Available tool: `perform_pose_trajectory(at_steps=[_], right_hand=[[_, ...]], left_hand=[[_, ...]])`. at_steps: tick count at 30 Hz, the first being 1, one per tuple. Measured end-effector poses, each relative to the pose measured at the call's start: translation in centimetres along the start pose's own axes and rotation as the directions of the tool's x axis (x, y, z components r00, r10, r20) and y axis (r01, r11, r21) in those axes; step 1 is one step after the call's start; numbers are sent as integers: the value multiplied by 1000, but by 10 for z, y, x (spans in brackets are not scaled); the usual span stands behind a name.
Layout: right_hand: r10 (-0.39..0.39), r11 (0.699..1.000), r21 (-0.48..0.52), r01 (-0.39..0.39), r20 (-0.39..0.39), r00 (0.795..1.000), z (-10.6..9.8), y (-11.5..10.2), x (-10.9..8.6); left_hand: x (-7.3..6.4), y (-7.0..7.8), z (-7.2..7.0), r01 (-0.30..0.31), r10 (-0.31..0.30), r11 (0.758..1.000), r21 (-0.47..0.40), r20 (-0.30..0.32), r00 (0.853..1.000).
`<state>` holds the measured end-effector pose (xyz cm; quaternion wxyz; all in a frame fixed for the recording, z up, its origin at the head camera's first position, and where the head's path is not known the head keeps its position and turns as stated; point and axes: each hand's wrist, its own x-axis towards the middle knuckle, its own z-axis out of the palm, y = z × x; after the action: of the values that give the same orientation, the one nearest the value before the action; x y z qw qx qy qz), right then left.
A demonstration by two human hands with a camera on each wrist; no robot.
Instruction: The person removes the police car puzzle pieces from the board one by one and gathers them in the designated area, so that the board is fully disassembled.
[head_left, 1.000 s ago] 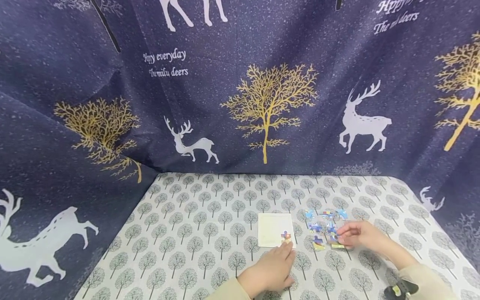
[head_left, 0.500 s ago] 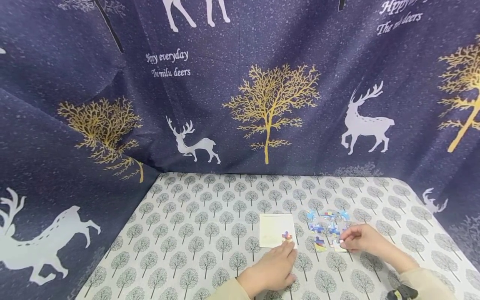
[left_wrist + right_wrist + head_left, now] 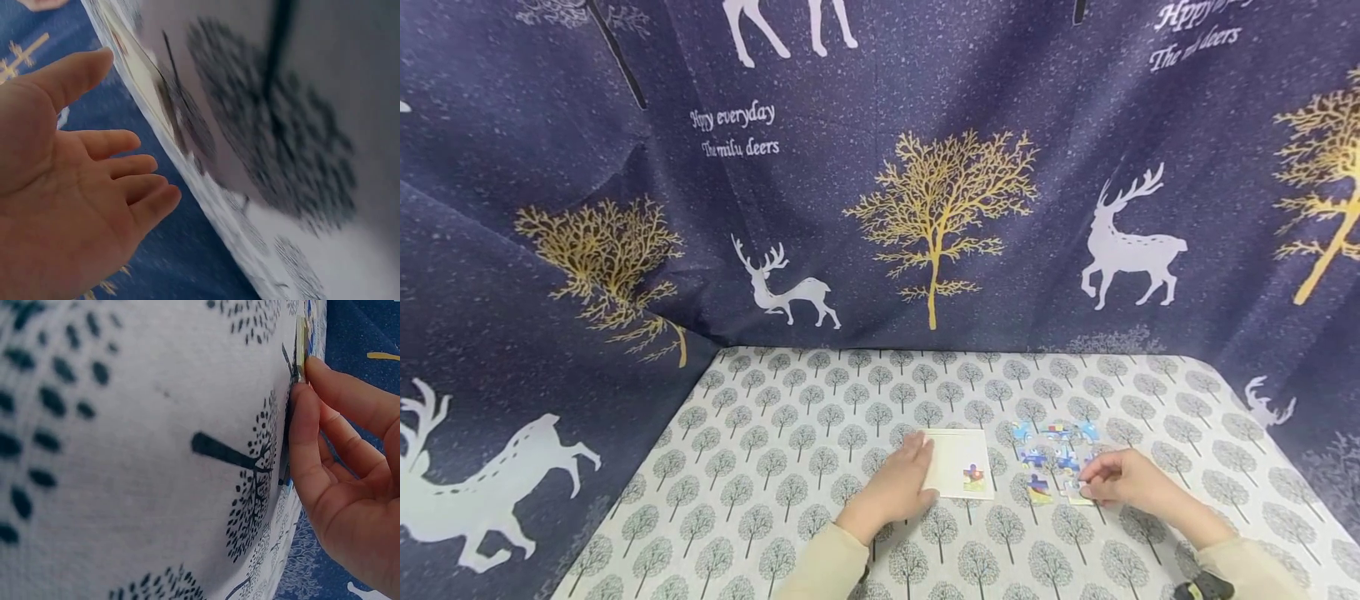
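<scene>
A square cream puzzle tray [image 3: 951, 458] lies on the cloth. One colourful jigsaw piece [image 3: 973, 477] sits in its lower right corner. My left hand [image 3: 891, 490] is at the tray's left edge, fingers extended; the left wrist view shows the palm [image 3: 75, 206] facing the camera with nothing in it. To the right of the tray, my right hand [image 3: 1127, 481] pinches a jigsaw piece [image 3: 1078, 490] between thumb and fingers, close to the cloth. In the right wrist view that piece [image 3: 301, 350] shows edge-on, its picture mostly hidden.
Several more jigsaw pieces [image 3: 1033, 457] lie in loose rows right of the tray, just beyond my right hand. The table wears a white tree-print cloth [image 3: 775, 492]. A dark blue deer-print curtain [image 3: 820, 200] hangs behind and at the left.
My left hand has moved from the tray's lower right corner to its left edge. My right hand drew slightly nearer me, and the piece at its fingertips shows paler than a second ago.
</scene>
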<state>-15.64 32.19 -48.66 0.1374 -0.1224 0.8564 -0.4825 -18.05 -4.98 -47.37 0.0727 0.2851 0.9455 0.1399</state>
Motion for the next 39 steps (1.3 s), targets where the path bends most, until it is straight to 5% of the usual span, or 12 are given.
perform_pose_trajectory(at_steps=[4, 13, 26, 33, 39], right_hand=[[17, 1000, -17, -17, -14, 1000, 0, 0, 0], [-1, 999, -40, 0, -20, 1000, 0, 0, 0], [-5, 998, -61, 3, -47, 999, 1, -1, 0], [-126, 972, -212, 102, -102, 987, 2, -16, 5], [-186, 974, -138, 177, -54, 981, 16, -36, 26]], left_hand=[[3, -14, -2, 53, -50, 996, -74, 37, 998], [4, -26, 1, 66, -50, 987, -148, 108, 993], [4, -21, 0, 90, -78, 991, -101, 120, 990], [5, -18, 0, 92, -81, 992, -91, 114, 990], [4, -16, -4, 101, -93, 993, -68, 119, 989]])
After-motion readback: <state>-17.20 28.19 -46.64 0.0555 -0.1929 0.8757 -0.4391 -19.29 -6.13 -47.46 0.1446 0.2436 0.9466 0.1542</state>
